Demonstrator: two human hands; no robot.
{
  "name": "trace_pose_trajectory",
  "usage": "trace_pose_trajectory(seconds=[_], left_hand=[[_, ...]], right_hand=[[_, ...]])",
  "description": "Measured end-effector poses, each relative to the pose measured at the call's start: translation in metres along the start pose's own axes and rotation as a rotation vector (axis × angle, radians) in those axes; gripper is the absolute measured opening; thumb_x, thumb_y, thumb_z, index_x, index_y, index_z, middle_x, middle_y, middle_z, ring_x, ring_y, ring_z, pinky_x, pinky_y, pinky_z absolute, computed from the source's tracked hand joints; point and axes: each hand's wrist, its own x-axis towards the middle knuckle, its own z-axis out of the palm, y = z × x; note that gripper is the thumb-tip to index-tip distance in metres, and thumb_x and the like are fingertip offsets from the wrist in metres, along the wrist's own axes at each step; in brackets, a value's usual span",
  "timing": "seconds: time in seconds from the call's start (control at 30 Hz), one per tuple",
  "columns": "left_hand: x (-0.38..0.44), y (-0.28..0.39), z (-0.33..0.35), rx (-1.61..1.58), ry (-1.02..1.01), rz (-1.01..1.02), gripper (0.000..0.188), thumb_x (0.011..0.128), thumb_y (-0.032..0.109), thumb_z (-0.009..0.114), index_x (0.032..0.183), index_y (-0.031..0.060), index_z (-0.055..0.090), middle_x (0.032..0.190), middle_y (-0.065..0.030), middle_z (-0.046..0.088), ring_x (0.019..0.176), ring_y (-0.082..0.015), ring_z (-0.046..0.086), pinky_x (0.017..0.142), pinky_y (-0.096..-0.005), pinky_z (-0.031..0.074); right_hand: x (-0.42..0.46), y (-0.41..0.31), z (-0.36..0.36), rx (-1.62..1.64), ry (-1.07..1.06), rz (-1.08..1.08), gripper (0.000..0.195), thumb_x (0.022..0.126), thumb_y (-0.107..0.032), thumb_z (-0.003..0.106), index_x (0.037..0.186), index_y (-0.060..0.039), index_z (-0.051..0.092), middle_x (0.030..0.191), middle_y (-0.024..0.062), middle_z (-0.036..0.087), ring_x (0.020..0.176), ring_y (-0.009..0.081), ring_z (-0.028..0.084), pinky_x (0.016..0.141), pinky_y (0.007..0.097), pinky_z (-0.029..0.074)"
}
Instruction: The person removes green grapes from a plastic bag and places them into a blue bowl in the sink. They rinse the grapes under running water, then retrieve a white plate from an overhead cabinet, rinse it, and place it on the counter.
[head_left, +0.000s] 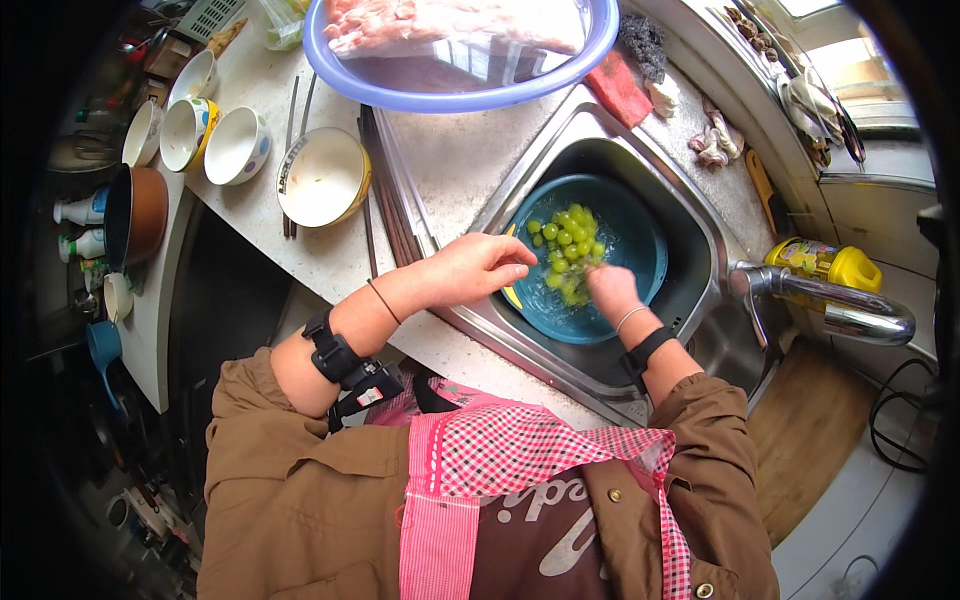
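Note:
A bunch of green grapes (571, 238) is in a teal plastic basin (649, 240) with water, which stands in a stainless steel sink (686, 217). My right hand (613, 291) is closed at the right-hand lower side of the bunch, blurred; its fingertips are hidden, and it seems to grip the bunch's stem end. My left hand (501, 264) hovers over the basin's left rim, fingers apart, holding nothing. Beside its fingers, yellow marks show on the rim.
A chrome faucet (825, 289) stands right of the sink, by a yellow bottle (821, 262). A blue-rimmed basin (450, 101) with raw meat sits behind. Chopsticks (394, 187) and a bowl (322, 180) lie left, with several more bowls beyond. A red sponge cloth (621, 88) lies behind the sink.

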Motion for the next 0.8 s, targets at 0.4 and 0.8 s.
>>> trace_pose_trajectory(seconds=[0.4,0.8], left_hand=[[0.03,0.003,-0.002,0.11,-0.115,-0.011,0.03,0.092,0.017,0.054,0.115,-0.0014,0.057,0.094,-0.0104,0.066,0.086,-0.0161,0.063,0.08,-0.0303,0.049],[0.062,0.036,0.014,0.356,0.194,0.399,0.036,0.083,0.02,0.065,0.114,0.0029,0.058,0.103,-0.0166,0.065,0.096,-0.0314,0.062,0.086,-0.0362,0.049]], right_hand=[[-0.005,0.045,-0.045,0.191,0.088,0.141,0.01,0.074,-0.013,0.059,0.067,-0.0079,0.065,0.071,0.0129,0.064,0.069,0.0325,0.063,0.063,0.0431,0.051],[-0.054,0.009,-0.217,0.635,0.243,0.165,0.019,0.088,-0.014,0.059,0.082,0.0028,0.065,0.062,0.0085,0.063,0.056,0.0142,0.064,0.054,0.027,0.05]])
